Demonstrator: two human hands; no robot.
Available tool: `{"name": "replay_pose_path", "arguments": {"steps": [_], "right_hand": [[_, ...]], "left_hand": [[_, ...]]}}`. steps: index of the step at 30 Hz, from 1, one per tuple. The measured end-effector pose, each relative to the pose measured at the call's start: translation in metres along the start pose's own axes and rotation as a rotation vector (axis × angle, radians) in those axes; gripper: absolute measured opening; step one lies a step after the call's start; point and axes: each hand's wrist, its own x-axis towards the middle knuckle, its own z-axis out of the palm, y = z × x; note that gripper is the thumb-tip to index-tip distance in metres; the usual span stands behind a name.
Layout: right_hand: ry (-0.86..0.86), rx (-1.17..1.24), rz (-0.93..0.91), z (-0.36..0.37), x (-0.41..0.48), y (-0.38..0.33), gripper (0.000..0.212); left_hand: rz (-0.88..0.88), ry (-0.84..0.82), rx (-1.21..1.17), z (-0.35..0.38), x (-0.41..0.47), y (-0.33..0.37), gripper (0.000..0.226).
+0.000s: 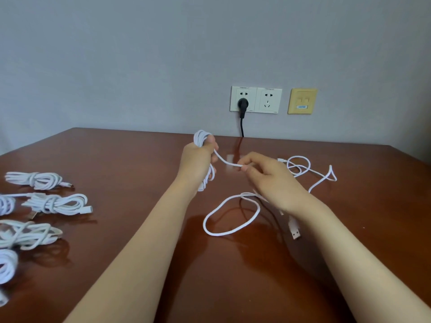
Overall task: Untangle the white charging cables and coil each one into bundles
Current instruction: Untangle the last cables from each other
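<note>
Nothing here can be read. The left wall socket (243, 93) and the right wall socket (268, 100) each carry a thin line of tiny grey print along the top edge, too small to make out. The yellow wall plate (302, 96) bears a small blue-and-white label (302, 106), blurred beyond reading

Left forearm (149, 229) and right forearm (338, 241) are both bare skin along the whole visible length, lower frame edge to wrist; slim, smooth, tapering to narrow wrists. Left hand (198, 157) and right hand (268, 176) are bare too, with slender fingers and knuckles lightly showing on the right one. One fingernail (245, 169) visible on the right hand looks short and plain; other nails are hidden or too small to judge.
</note>
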Motion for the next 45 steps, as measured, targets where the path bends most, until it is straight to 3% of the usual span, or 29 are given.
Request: {"name": "replay_pose_path", "arguments": {"steps": [2,4,12,16,22,27,32,34,37,41,45], "right_hand": [[-0.026,0.303,0.086,-0.002,0.002,0.000,0.028],[-0.088,0.448,0.130,-0.008,0.003,-0.001,0.031],[-0.226,0.412,0.155,-0.005,0.001,0.000,0.028],[-0.221,0.299,0.133,-0.003,-0.002,-0.004,0.030],[-0.058,0.173,0.011,0.001,-0.002,-0.003,0.027],[0.152,0.224,0.003,-0.002,0.003,0.002,0.035],[0.351,0.269,0.156,-0.010,0.009,0.003,0.034],[0.320,0.193,0.140,-0.007,0.005,-0.001,0.024],[0.168,0.178,0.072,0.000,-0.002,-0.008,0.019],[0.122,0.036,-0.043,0.003,-0.006,-0.012,0.022],[0.194,0.049,-0.034,0.003,-0.004,-0.013,0.023]], "left_hand": [[0.003,0.017,0.027,-0.001,0.000,0.000,0.035],[-0.031,0.016,-0.053,-0.001,0.001,0.000,0.031],[-0.249,-0.082,-0.641,-0.004,-0.003,0.009,0.035],[-0.200,-0.075,-0.412,0.001,-0.005,0.009,0.035],[-0.125,-0.051,-0.129,0.000,-0.004,0.002,0.029],[-0.109,-0.208,0.046,-0.003,-0.010,0.000,0.030],[-0.081,-0.394,0.190,0.000,-0.018,0.004,0.037],[-0.023,-0.472,0.290,0.006,-0.024,0.006,0.039],[0.059,-0.534,0.356,0.019,-0.033,0.010,0.015],[0.147,-0.532,0.385,0.024,-0.038,0.013,0.039],[0.159,-0.568,0.426,0.024,-0.039,0.012,0.036]]}}
